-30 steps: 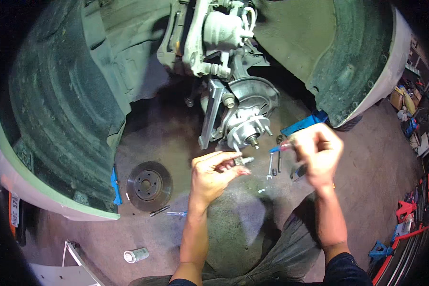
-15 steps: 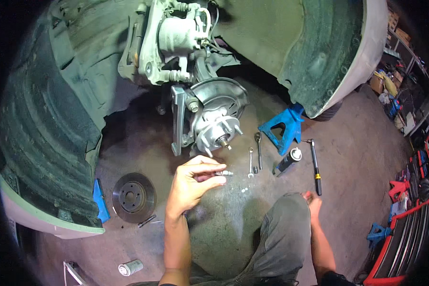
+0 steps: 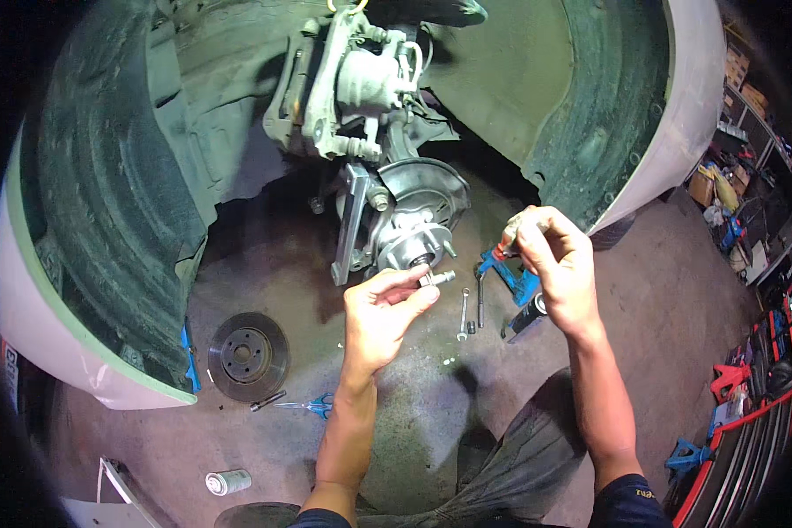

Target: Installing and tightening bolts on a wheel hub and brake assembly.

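My left hand (image 3: 374,317) pinches a small metal fitting (image 3: 440,278) just in front of the wheel hub (image 3: 412,242) with its studs. My right hand (image 3: 556,268) is raised to the right of the hub, its fingers closed on a small crumpled tube (image 3: 514,231) with a red tip. Behind the hub is a silver dust shield (image 3: 436,180), with an upright metal bracket (image 3: 350,220) at its left. The brake caliper (image 3: 365,84) hangs above.
A brake disc (image 3: 229,356), scissors (image 3: 317,405), a wrench (image 3: 464,317), a ratchet (image 3: 480,308), a can (image 3: 224,481) and a blue jack stand (image 3: 526,286) are on the floor. Wheel-arch liners (image 3: 612,106) flank the work area. A red tool cabinet (image 3: 748,422) stands at right.
My right hand dropped beside my knee half a second ago and is now raised with the tube. My left hand has moved up toward the hub, still holding the fitting.
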The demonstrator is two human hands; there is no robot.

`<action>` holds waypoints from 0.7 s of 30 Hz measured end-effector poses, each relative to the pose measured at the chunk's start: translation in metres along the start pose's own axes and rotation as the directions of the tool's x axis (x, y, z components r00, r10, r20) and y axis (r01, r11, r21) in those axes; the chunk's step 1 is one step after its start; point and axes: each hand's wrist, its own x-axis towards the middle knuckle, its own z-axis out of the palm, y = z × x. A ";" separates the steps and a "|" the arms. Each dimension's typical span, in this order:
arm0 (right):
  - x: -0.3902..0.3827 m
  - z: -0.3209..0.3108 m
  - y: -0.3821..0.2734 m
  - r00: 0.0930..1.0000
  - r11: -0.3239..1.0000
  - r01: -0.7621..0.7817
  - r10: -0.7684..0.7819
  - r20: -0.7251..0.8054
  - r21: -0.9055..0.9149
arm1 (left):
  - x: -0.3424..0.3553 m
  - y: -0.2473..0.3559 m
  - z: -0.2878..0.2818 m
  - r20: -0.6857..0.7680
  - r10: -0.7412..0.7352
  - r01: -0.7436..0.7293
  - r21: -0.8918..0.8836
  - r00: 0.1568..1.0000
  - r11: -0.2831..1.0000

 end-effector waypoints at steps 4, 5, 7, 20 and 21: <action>-0.007 0.014 0.006 0.998 1.000 -0.003 0.003 -0.069 0.001 | -0.005 0.007 0.004 0.048 -0.016 0.016 -0.013 0.999 1.000; -0.008 0.017 0.006 0.998 1.000 0.001 0.000 -0.066 0.015 | -0.007 0.008 0.003 0.044 -0.024 0.025 -0.010 0.999 1.000; -0.011 0.021 0.008 0.998 1.000 0.005 -0.003 -0.063 0.031 | -0.007 0.009 0.002 0.055 -0.046 0.050 -0.081 0.997 0.995; -0.016 0.033 0.015 0.989 0.999 -0.012 0.006 -0.147 -0.041 | -0.011 0.015 0.009 0.041 -0.048 0.050 -0.064 0.998 0.997; -0.017 0.032 0.013 0.989 0.994 -0.032 0.016 -0.148 -0.102 | -0.011 0.016 0.010 0.031 -0.054 0.055 -0.051 0.998 0.997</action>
